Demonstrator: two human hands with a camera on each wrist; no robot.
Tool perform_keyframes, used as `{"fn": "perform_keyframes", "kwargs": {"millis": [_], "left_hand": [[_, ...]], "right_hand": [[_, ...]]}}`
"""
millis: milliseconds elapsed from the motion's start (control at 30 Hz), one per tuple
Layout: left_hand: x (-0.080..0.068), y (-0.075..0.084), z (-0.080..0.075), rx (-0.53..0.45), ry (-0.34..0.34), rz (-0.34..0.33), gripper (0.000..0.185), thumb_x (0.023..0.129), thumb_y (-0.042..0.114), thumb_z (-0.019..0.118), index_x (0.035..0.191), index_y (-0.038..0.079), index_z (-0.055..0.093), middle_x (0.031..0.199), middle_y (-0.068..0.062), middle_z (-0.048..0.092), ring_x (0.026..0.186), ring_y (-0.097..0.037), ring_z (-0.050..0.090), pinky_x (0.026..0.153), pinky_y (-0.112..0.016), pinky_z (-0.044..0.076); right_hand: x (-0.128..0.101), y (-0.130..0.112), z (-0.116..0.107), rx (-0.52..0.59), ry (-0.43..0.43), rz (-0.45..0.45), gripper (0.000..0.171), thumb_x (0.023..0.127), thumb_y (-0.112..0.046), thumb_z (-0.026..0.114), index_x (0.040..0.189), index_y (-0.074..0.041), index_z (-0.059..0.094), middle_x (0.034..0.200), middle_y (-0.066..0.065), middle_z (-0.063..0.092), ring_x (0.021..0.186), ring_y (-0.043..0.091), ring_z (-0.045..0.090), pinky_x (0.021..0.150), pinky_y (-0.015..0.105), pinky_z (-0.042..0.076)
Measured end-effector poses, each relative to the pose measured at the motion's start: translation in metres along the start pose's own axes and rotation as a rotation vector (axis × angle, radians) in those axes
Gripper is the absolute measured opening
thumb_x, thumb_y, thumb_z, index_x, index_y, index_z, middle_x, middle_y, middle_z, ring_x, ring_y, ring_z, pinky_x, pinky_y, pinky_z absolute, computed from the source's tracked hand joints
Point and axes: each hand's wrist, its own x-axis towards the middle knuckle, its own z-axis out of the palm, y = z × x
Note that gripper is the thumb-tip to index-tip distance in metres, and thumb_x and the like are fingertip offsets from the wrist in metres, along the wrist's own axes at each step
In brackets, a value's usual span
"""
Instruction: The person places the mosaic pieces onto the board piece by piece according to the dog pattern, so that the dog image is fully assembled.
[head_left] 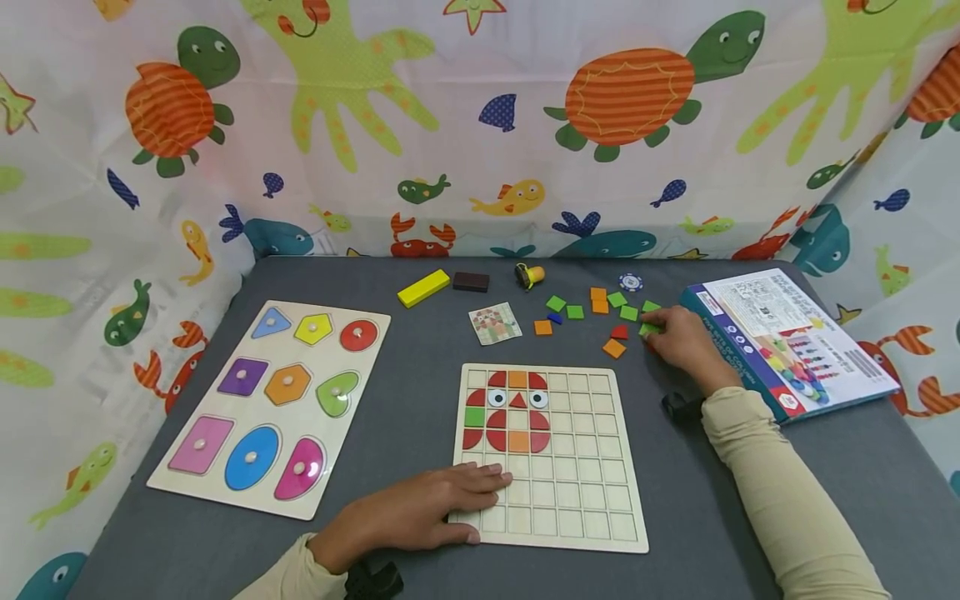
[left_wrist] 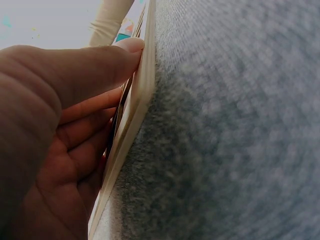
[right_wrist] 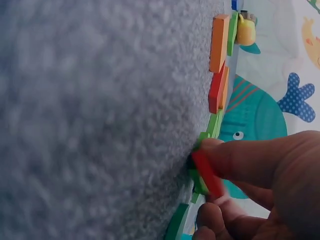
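A: How far is the grid board filled?

B: Only the upper left corner. A small owl-like figure sits there: red curved pieces, orange squares, one green square, two eyes and a red triangle. I judge most of the picture is not yet laid; the lower rows and the whole right side are bare cells.

A: And the loose tiles?

B: Scattered on the table above and right of the board, green, orange, red and one blue, just beside the pattern card.

A: What are the hands doing?

B: The left hand lies flat, fingers straight, pressing the board's lower left corner; the left wrist view shows the thumb against its edge. The right hand is among the tiles, and the right wrist view shows its fingertips pinching a red tile at the table surface, beside green ones.

A: So what is left?

B: By my reading, carrying that tile to the board, then many more.
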Motion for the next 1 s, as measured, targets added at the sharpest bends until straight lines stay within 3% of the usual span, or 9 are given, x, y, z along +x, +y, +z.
{"fn": "perform_keyframes", "kwargs": {"millis": [167,333,500,700,1000], "left_hand": [[0.001,0.000,0.001,-0.004,-0.005,0.000,0.056,0.095,0.026,0.066,0.144,0.008,0.047,0.152,0.001,0.038,0.141,-0.016,0.031,0.108,-0.034,0.034],[0.001,0.000,0.001,-0.015,-0.008,-0.007,0.056,0.095,0.026,0.065,0.144,0.008,0.047,0.152,0.002,0.037,0.141,-0.016,0.031,0.108,-0.034,0.034],[0.001,0.001,-0.001,-0.019,-0.010,-0.017,0.056,0.094,0.025,0.066,0.144,0.008,0.047,0.152,0.002,0.038,0.141,-0.016,0.032,0.108,-0.034,0.034],[0.001,0.001,-0.002,-0.020,-0.018,-0.019,0.057,0.095,0.026,0.065,0.145,0.008,0.046,0.152,0.002,0.038,0.141,-0.016,0.031,0.108,-0.034,0.034],[0.001,-0.001,-0.001,-0.022,-0.011,-0.012,0.057,0.095,0.027,0.065,0.145,0.009,0.046,0.152,0.002,0.038,0.141,-0.015,0.031,0.108,-0.034,0.034]], "right_hand": [[-0.003,-0.004,0.004,0.021,-0.008,0.007,0.029,0.094,-0.008,0.061,0.121,0.004,0.064,0.111,0.027,0.055,0.097,0.037,0.051,0.084,0.052,0.045],[-0.012,-0.014,0.005,0.054,0.009,-0.022,0.025,0.095,-0.009,0.061,0.118,0.001,0.067,0.105,0.022,0.060,0.090,0.032,0.053,0.076,0.047,0.047],[-0.029,-0.036,0.010,0.093,-0.015,-0.156,0.025,0.094,-0.003,0.059,0.117,0.002,0.068,0.094,0.014,0.059,0.076,0.026,0.050,0.062,0.037,0.043],[-0.048,-0.060,0.020,0.109,-0.074,-0.309,0.023,0.092,0.002,0.061,0.113,0.000,0.070,0.100,0.009,0.065,0.082,0.020,0.055,0.071,0.037,0.049],[-0.070,-0.092,0.038,0.145,-0.217,-0.496,0.020,0.089,0.000,0.066,0.108,-0.004,0.072,0.092,0.001,0.064,0.076,0.012,0.052,0.065,0.027,0.048]]}}
